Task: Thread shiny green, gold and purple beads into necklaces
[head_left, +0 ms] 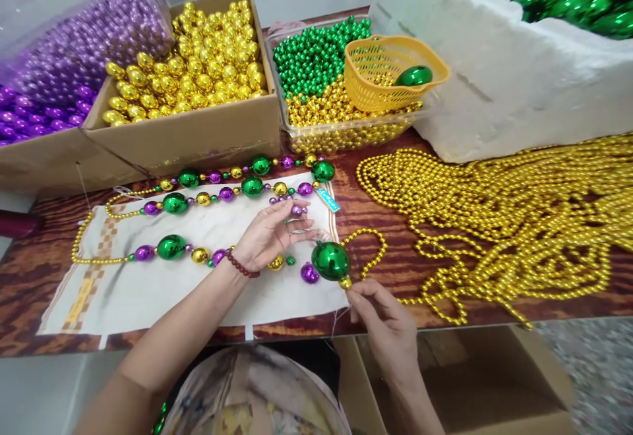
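My right hand (383,316) pinches a small gold bead (345,283) just below a large green bead (330,260), which hangs over the cloth's right edge. My left hand (270,234), with a dark red bead bracelet (242,266) on its wrist, reaches over the white cloth (123,296). Its fingers are stretched and apart, beside small purple beads (297,210); whether they touch one is unclear. A loose purple bead (310,273) lies near the green one. Strung green, purple and gold beads (171,247) run across the cloth, partly hidden by my left hand.
Behind the cloth stands a cardboard box (198,125) of gold beads, left of a clear tub (297,133) of small green and gold beads. A yellow basket (361,92) sits on the tub. Gold bead strands (494,211) spread right, before a white foam box (494,92).
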Demonstrator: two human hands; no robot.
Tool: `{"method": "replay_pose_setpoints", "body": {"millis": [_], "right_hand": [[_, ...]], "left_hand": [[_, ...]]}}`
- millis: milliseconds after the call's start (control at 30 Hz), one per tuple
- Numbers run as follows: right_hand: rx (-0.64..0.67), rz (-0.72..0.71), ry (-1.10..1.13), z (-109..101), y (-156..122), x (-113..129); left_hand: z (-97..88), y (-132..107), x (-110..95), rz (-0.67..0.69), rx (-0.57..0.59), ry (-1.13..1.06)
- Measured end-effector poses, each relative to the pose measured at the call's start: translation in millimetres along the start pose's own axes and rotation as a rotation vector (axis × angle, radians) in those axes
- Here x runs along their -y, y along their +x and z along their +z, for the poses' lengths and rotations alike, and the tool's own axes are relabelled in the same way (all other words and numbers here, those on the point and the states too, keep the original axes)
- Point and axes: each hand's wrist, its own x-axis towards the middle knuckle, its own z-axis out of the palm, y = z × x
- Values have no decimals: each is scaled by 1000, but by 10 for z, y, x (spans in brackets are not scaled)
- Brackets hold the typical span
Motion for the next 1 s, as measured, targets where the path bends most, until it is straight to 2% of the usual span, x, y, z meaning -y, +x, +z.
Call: {"method": "replay_pose_setpoints", "body": {"millis": [200,300,400,533,633,733,833,900,1000], "right_hand": [[-18,85,45,-1,11,-45],[-68,139,131,107,56,-66],[-94,162,209,243,102,-86],[-25,177,252,304,172,-46],[-37,152,207,173,287,46],[-187,55,193,-26,458,137],[-200,6,262,-137,602,196],[-243,-29,336,-147,645,225],[-306,-60,370,-140,643,244]], "left_hand": [[30,52,35,50,14,162],[127,39,183,90,14,189],[247,16,359,152,7,121],[312,89,473,205,-19,134],[307,208,470,277,-15,334],[357,254,473,321,169,708],[469,193,520,334,310,1107],[534,138,559,305,313,1273],[568,93,583,229,310,1412]]}}
